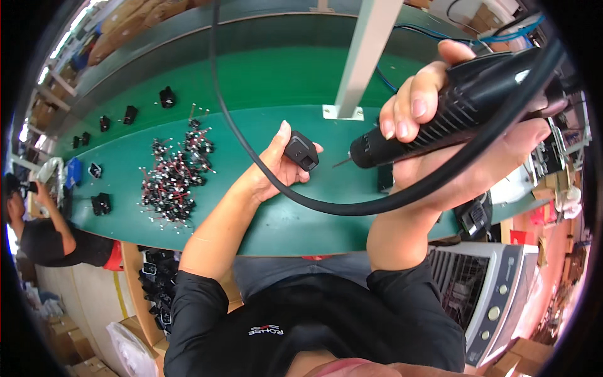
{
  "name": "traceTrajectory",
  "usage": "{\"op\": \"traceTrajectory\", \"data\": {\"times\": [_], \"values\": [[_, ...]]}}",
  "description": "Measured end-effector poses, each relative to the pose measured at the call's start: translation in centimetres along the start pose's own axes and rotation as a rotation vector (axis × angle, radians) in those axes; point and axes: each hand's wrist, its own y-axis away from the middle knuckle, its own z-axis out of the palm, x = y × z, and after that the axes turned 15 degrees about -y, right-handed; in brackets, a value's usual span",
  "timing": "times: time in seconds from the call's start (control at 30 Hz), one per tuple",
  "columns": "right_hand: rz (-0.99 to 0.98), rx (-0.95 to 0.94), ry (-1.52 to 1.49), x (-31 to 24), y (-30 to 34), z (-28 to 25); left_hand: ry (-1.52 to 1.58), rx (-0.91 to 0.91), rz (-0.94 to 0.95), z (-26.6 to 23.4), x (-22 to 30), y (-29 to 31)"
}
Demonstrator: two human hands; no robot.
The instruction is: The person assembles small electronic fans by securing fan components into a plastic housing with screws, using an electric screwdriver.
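Observation:
My left hand (281,164) is closed around a small black plastic housing (301,151), which has rounded corners and small openings on its face. My right hand (427,125) grips a black electric screwdriver (465,107) that lies almost level. Its thin bit (342,163) points left toward the housing, with a gap between the two. A thick black cable (314,205) loops across the view in front of both forearms. On the green bench (301,229), left of my left arm, lies a pile of small wired parts (176,179) with red and black leads.
Several black housings (130,114) stand along the bench's left side near a blue container (73,171). A white post (364,63) rises at the far edge. Below left is a box of black parts (158,286); below right, a grey appliance (483,301). Another person (56,239) works at far left.

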Motion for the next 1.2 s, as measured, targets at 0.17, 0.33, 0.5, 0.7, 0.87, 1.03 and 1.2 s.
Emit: {"op": "traceTrajectory", "data": {"times": [0.17, 0.33, 0.5, 0.7, 0.87, 1.03, 1.2], "values": [[0.013, 0.319, 0.116, -0.2, -0.3, -0.4, -0.493, 0.156, 0.101, -4.1, 3.7, -2.5], [0.125, 0.314, 0.082, -0.4, -0.4, -1.3, -1.695, 0.747, 0.289, -13.9, 8.4, -10.1], [0.162, 0.278, 0.107, 1.3, -0.2, -0.9, -1.818, 0.733, 0.087, -22.4, 9.1, -10.1], [0.315, 0.349, 0.327, -0.1, -1.2, -0.8, -1.933, 0.647, 0.503, -12.5, 9.7, 1.5], [0.503, 0.150, 0.430, 4.7, 0.8, -0.9, -1.296, 1.042, 0.331, -10.2, 0.8, 25.3], [0.885, 0.002, 0.821, 13.6, 4.2, 3.0, -1.265, 1.434, -0.201, -14.7, -19.1, 42.2], [0.800, -0.207, 1.289, 23.0, 2.9, 2.2, -1.395, 1.143, -0.535, -13.4, -27.5, 45.1]]}}
